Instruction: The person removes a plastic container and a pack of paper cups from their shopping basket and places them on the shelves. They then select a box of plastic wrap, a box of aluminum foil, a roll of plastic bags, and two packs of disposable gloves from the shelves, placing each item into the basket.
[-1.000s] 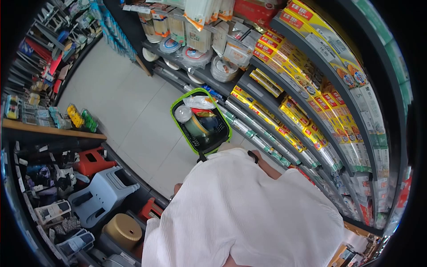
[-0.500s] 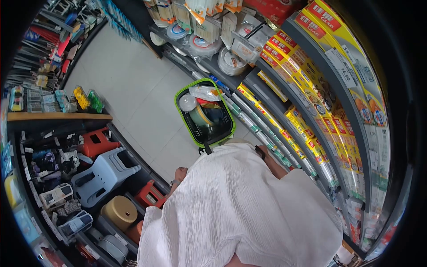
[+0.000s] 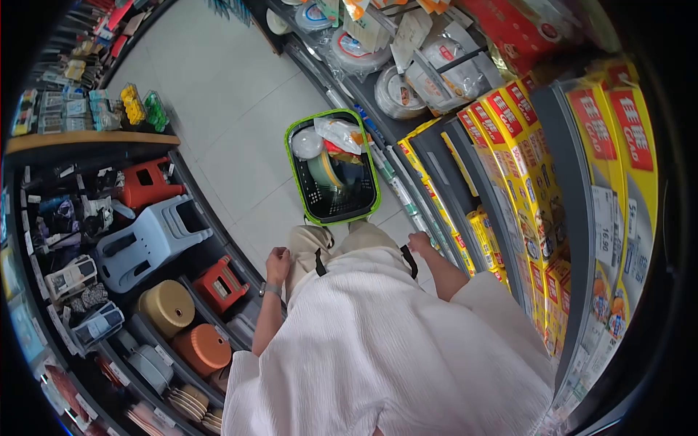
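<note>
My left hand hangs beside my left thigh, its fingers loosely curled and nothing visible in them. By my right hip is my right hand, also loosely curled, near a black strap and the lower shelves. Neither hand touches the goods. In front of my feet a black shopping basket with a green rim stands on the floor. It holds a round clear container, a plastic-wrapped pack, a red and yellow packet and a green round item with a yellow stripe.
Shelves on the right hold yellow and red boxes, with wrapped disposable plates further up. On the left shelves are a light blue stool, red stools and a gold round stool. Tiled floor runs between them.
The view has shifted, so the right shelves look larger and nearer. Both hands and forearms show more fully beside the white shirt. The basket's contents look the same.
</note>
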{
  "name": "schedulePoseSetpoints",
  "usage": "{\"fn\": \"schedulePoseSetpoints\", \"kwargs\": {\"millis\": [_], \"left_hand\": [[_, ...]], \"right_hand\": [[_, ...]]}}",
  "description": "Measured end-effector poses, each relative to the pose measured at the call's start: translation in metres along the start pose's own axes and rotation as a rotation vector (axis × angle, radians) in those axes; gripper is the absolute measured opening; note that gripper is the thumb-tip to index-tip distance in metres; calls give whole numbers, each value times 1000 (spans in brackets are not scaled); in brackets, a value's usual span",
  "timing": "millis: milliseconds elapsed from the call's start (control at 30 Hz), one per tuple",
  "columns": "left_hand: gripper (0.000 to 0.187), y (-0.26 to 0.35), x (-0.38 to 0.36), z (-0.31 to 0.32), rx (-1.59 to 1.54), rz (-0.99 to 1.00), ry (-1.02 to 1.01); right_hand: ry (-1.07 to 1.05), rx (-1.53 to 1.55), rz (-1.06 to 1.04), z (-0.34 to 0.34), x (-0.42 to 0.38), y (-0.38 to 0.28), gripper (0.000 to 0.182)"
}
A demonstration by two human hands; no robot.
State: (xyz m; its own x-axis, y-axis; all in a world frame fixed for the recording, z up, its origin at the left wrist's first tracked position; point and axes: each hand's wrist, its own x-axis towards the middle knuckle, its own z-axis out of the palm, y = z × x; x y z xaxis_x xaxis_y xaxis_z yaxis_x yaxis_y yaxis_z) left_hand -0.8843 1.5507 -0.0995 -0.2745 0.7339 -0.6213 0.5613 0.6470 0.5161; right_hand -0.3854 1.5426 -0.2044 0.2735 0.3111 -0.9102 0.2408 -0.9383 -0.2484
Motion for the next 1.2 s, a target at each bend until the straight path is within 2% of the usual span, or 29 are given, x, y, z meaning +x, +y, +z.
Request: {"fn": "schedulePoseSetpoints", "kwargs": {"millis": [67,200,267,300,333,367,400,467,567,667,700,833,900,933,1000,1033,1100,1133,1200], "left_hand": [[34,8,4,8,-16,-3,-30],[34,20,25,27,-28,1,-162],[34,10,46,42,-119,7,-273],[34,19,55,44,-116,12,-284],[33,34,63,45,-230,-59,-366],[31,41,73,49,-343,-134,-451],[31,49,85,53,-336,-130,-468],[27,55,117,60,-222,24,-512],[26,81,150,50,-270,61,-626],[25,94,181,31,-210,89,-640],[26,93,190,24,-194,114,-636],[27,71,220,-8,-52,162,-589],[26,40,237,-16,-123,42,-540],[26,26,247,-21,-113,38,-552],[30,3,283,-17,72,44,-486],[30,1,297,-10,76,44,-496],[33,7,325,8,228,130,-475],[35,18,338,18,255,166,-488],[36,54,354,41,215,213,-490]], "right_hand": [[-6,-199,-75,7,35,-21,26],[-27,-207,-262,43,66,-99,25],[-64,-157,-261,67,68,-146,25],[-72,-18,-272,79,56,-172,26],[-77,125,-281,92,44,-195,27],[-65,136,-270,105,42,-210,27],[-68,185,-294,115,42,-225,27],[-52,250,-309,135,40,-248,28],[23,283,-247,156,47,-263,25],[145,282,-66,171,69,-271,24],[149,289,-62,174,80,-276,24],[214,353,42,176,141,-283,36],[281,737,8,178,171,-288,52],[285,744,22,176,176,-298,52],[389,853,237,168,188,-329,65],[396,856,244,172,198,-334,65],[438,799,83,183,212,-330,76],[434,691,190,183,221,-328,72],[435,602,187,190,222,-314,68]]}}
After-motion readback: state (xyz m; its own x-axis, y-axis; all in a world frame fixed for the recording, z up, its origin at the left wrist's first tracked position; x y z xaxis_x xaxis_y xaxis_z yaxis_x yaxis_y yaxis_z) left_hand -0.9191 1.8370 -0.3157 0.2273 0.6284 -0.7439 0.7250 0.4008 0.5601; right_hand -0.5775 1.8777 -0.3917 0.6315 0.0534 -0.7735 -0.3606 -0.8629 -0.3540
